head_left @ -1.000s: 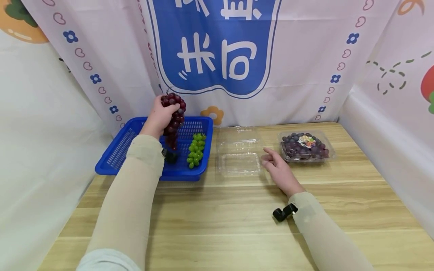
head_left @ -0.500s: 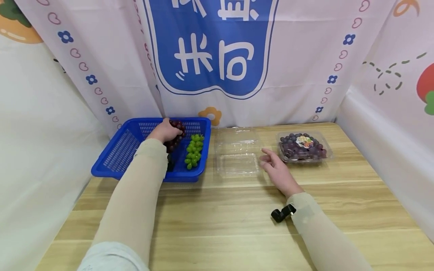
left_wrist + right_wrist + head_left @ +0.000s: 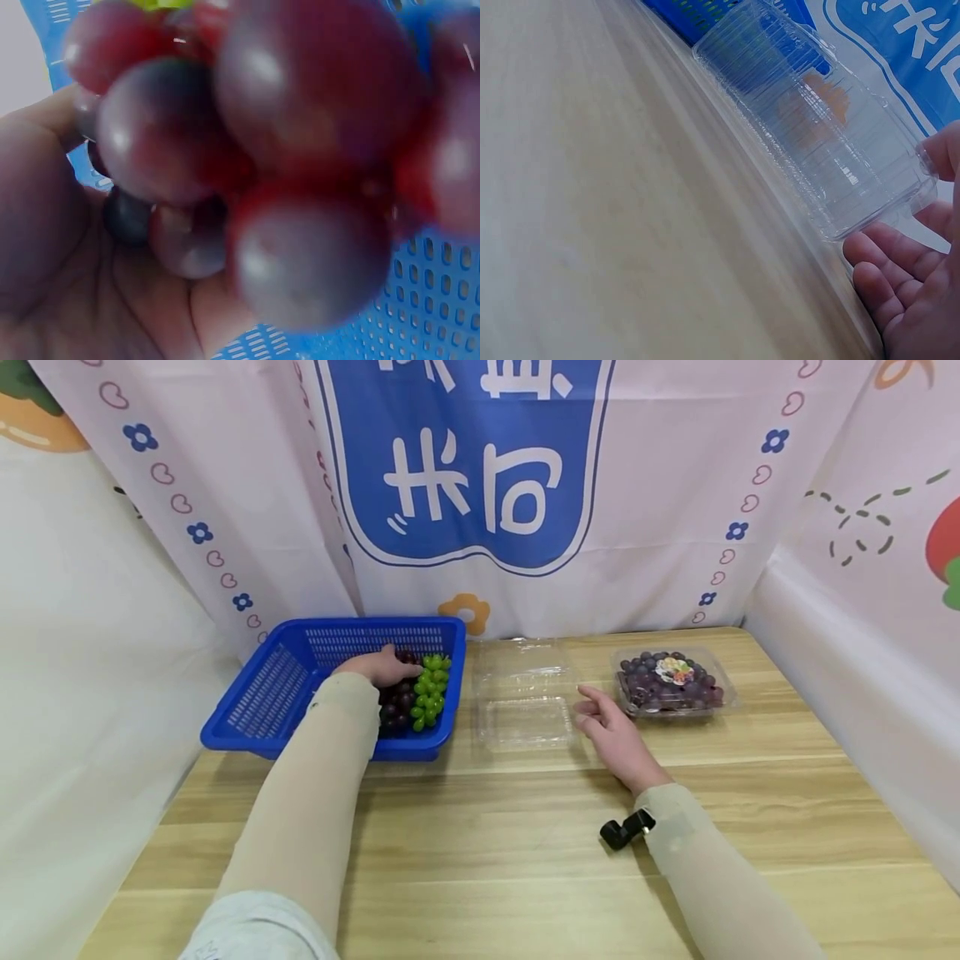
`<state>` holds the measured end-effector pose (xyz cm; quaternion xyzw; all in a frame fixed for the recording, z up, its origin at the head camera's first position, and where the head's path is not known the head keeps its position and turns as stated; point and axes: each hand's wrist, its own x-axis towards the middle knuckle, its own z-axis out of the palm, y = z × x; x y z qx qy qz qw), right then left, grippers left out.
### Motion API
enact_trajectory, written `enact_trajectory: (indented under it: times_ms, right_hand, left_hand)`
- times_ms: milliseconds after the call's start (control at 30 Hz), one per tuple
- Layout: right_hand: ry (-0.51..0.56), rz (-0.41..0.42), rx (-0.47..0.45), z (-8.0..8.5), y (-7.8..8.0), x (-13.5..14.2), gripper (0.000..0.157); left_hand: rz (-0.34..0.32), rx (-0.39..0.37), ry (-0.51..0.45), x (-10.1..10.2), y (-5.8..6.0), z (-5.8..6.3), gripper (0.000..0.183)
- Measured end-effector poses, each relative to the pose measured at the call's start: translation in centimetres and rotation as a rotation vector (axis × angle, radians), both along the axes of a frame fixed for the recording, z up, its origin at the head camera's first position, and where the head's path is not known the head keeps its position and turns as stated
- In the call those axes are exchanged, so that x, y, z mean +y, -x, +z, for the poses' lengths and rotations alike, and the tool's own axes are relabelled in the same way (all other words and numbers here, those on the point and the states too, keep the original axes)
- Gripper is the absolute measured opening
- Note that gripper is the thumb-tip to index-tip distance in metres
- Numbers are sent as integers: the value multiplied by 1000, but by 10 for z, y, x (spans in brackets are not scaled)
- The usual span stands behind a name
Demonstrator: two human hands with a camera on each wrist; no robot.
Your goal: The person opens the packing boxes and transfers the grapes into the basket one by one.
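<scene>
My left hand (image 3: 378,668) is down inside the blue plastic basket (image 3: 247,693). It holds a bunch of dark red grapes (image 3: 397,702), which fills much of the left wrist view as large red grapes (image 3: 300,247) against the palm. Its fingertips are partly hidden behind the fruit. A bunch of green grapes (image 3: 430,693) lies just to the right of it. My right hand (image 3: 618,739) stays by the right edge of a clear plastic clamshell box (image 3: 525,722) with its lid laid back. Its fingers are loosely bent at that edge; whether they touch it I cannot tell.
A closed clear box of dark grapes (image 3: 671,683) with a round fruit sticker stands at the right rear of the wooden table (image 3: 487,843). A printed cloth (image 3: 637,527) hangs behind, and white cloth borders both sides.
My left hand has lowered the red grape bunch from above the basket into it, then shifted right and nearer, beside the green grapes. The right hand has stayed in place.
</scene>
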<state>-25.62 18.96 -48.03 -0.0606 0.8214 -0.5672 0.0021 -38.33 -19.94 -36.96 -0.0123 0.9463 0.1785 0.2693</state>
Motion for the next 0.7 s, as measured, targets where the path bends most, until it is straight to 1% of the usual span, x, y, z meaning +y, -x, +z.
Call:
enact_trajectory:
  times_ms: [100, 200, 467, 567, 700]
  right_hand:
    - [-5, 2, -2, 0, 0, 0, 57]
    - [-10, -1, -5, 0, 0, 0, 57]
    - [3, 11, -1, 0, -1, -3, 56]
    - [19, 13, 7, 0, -2, -3, 56]
    - [26, 3, 30, 1, -2, -1, 55]
  left_hand:
    - [1, -17, -17, 1, -1, 0, 96]
    - [-4, -9, -18, 0, -2, 0, 96]
    - [-32, 4, 55, -4, -5, 5, 93]
    - [-51, 16, 91, -1, -8, 12, 91]
    - [-83, 62, 122, 9, -13, 27, 83]
